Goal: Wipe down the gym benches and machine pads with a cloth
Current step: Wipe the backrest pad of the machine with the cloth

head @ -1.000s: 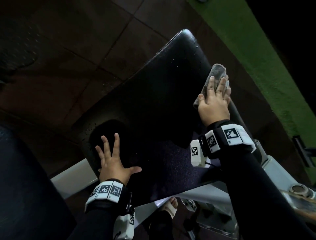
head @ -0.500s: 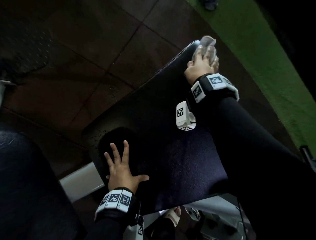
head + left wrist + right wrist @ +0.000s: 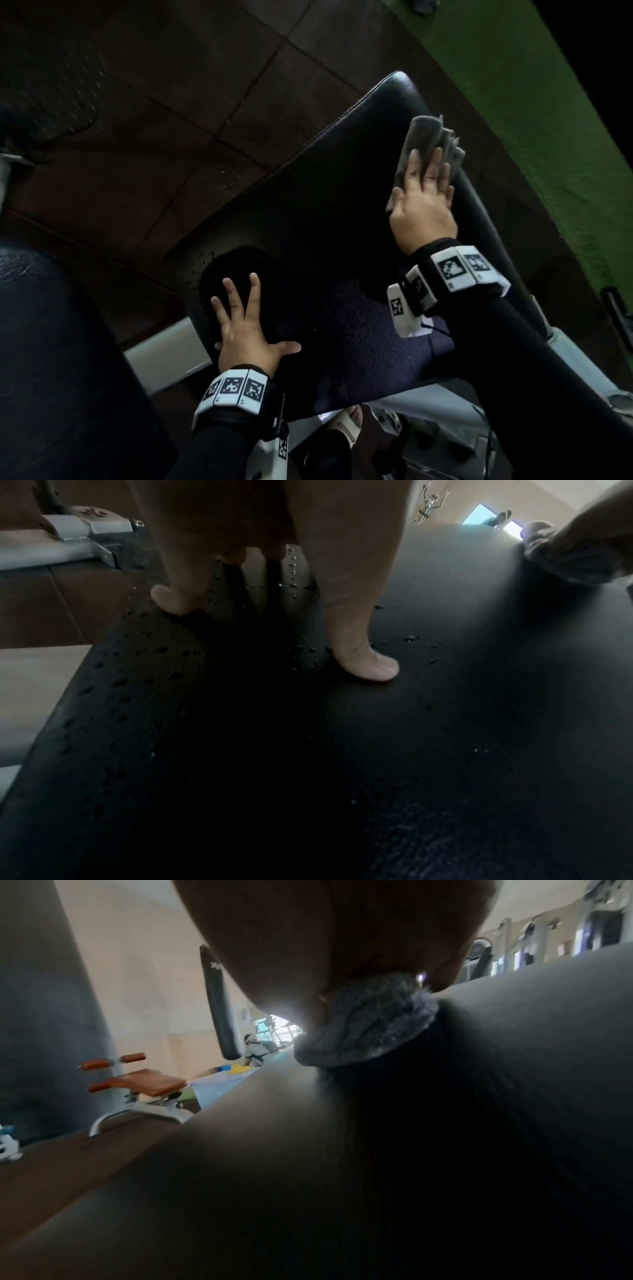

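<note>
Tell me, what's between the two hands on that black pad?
Only bare pad with a few droplets separates the left hand from the right hand, per the head view.

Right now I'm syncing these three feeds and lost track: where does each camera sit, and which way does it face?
Head: worn on the head, looking down at the black bench pad; left hand flat, right hand pressing the grey cloth.
Left wrist: low over the droplet-speckled pad, facing along the spread fingers.
Right wrist: under the palm, facing the cloth and the gym hall beyond.
Shared: all three show the pad and cloth.
</note>
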`<state>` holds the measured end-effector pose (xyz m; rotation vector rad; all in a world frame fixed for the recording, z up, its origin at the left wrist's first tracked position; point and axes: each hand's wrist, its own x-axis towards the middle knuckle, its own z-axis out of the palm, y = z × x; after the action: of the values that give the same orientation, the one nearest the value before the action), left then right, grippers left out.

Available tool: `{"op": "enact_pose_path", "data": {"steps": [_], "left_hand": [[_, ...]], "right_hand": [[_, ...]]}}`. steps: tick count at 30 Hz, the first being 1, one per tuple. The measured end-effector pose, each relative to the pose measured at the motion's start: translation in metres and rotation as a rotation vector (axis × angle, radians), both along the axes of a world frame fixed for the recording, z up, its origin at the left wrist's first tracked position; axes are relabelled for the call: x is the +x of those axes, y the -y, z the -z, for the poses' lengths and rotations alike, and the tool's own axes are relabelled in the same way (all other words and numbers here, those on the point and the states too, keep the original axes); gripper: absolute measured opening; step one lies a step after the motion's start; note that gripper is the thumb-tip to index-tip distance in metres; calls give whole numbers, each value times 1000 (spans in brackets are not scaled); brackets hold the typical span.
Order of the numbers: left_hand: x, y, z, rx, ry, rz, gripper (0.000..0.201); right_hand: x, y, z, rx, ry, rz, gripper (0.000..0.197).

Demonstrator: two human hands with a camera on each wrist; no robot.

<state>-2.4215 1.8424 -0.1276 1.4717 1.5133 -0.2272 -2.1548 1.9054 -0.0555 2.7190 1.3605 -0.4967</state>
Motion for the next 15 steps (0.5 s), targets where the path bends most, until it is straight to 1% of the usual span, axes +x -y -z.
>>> {"op": "enact_pose_path", "data": {"steps": [2,5,8,9,11,13,15], "left_hand": [[0,0,1,1,-3,-3,135],[1,0,1,-7,-2,-5,137],[2,0,2,-11,-1,-6,138],[2,0,2,-8,-3,-5,138],[2,0,2,-11,-10,-5,138],[2,0,3,-16,-12,-5,138],[2,-1,4,-14,-16,1,138]], "right_hand": [[12,-16,-5,11,-15,47,59],[26,-56,-12,29,-57,135,59],[29,-98,-16,14,-64,168,60],[27,-108,-16,10,-56,148,61],[17,-120,-13,10,-34,55,62],[6,-119,-8,5,-26,-62,62],[0,-106,-2,-10,-35,-154,60]]}}
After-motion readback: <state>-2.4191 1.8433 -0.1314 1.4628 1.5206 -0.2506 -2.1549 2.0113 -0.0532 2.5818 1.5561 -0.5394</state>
